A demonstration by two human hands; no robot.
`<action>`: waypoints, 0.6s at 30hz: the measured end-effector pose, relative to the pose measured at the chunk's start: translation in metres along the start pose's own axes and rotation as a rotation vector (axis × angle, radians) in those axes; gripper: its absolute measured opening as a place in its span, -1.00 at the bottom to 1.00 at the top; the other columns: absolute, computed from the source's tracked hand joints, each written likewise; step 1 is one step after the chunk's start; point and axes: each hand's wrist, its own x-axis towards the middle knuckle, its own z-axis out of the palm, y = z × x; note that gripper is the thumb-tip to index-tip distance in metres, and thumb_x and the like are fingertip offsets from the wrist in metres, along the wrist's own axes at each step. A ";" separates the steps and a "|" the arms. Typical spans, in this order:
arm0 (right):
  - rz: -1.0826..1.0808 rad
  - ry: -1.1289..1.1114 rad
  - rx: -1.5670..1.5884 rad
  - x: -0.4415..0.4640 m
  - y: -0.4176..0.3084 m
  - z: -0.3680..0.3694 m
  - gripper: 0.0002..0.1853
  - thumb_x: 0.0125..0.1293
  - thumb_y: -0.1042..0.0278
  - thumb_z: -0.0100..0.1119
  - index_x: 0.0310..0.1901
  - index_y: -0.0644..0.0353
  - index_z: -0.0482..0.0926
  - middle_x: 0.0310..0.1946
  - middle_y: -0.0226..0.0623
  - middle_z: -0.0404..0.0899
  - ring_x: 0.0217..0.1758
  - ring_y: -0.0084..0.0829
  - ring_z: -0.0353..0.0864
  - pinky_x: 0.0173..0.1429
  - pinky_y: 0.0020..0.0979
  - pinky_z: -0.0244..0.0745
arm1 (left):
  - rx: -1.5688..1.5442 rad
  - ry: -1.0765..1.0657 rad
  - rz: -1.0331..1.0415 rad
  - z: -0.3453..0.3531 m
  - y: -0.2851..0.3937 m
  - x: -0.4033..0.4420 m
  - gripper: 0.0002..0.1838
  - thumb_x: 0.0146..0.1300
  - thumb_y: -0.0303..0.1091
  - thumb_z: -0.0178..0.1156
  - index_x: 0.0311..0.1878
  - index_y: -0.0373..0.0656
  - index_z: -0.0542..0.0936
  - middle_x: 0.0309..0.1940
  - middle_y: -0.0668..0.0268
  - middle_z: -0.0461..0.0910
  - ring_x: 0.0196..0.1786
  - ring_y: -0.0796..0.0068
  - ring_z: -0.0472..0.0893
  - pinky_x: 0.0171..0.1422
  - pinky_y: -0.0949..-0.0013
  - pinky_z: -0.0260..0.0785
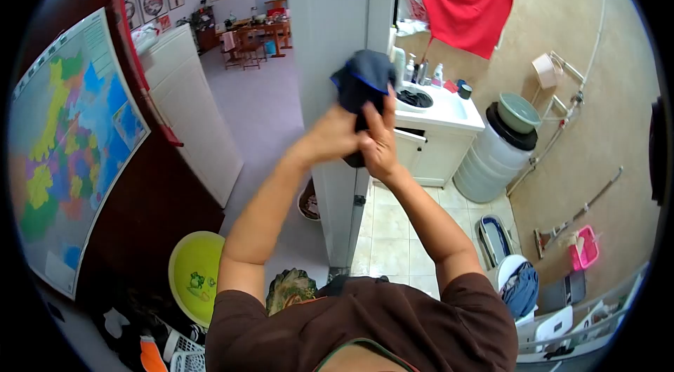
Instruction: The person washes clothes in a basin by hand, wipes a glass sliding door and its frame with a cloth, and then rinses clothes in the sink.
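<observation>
A dark cloth [366, 75] with blue edging is bunched up in front of the grey door frame, at the upper middle of the view. My left hand [328, 134] is wrapped round its lower part, slightly blurred. On the right side of the cloth, my right hand [379, 140] presses against it with the fingers pointing up. The two hands are close together, and part of the cloth hangs below them. Both arms are raised in front of my body.
Behind the hands on the right stand a white sink cabinet [460, 111] and a large water barrel [484, 161]. A red cloth [467, 10] hangs above the sink. Lower left are a yellow-green basin [181, 281] and a map [67, 154] on the wall.
</observation>
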 end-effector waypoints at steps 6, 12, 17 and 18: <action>-0.077 0.088 -0.620 0.012 0.013 0.029 -0.51 0.13 0.04 0.32 0.12 -0.14 0.52 0.44 -0.29 0.14 0.50 0.05 -0.05 0.49 0.16 -0.18 | -0.523 0.091 -0.291 -0.040 -0.012 -0.021 -0.51 0.23 -0.45 0.17 0.26 -0.23 0.45 0.17 0.30 0.49 0.26 0.44 0.41 0.37 0.31 0.20; -0.247 0.081 -0.758 0.126 -0.001 0.010 -0.60 -0.01 0.12 0.38 -0.11 0.04 0.59 0.44 -0.28 0.15 0.41 0.11 0.11 0.37 0.26 0.03 | 0.569 0.527 0.136 -0.020 -0.006 -0.029 -0.64 0.15 -0.48 0.19 0.06 -0.18 0.62 0.23 0.06 0.48 0.32 0.01 0.40 0.40 0.17 0.19; -0.443 0.289 -0.804 0.275 -0.022 -0.006 -0.46 0.27 0.08 0.17 0.21 0.19 0.40 0.38 -0.05 0.17 0.44 0.07 0.09 0.44 0.22 -0.03 | 0.806 0.555 0.053 0.025 -0.049 -0.036 -0.29 0.11 -0.24 0.31 0.39 0.03 0.35 0.51 0.10 0.04 0.54 0.00 0.01 0.51 -0.12 -0.13; -0.459 0.284 -0.825 0.301 -0.027 -0.012 -0.45 0.31 0.06 0.11 0.24 0.20 0.37 0.40 -0.04 0.14 0.44 0.08 0.08 0.45 0.21 -0.04 | 0.816 0.539 0.031 0.032 -0.057 -0.037 -0.21 0.10 -0.18 0.34 0.43 0.07 0.30 0.53 0.11 -0.02 0.56 0.00 -0.03 0.51 -0.17 -0.17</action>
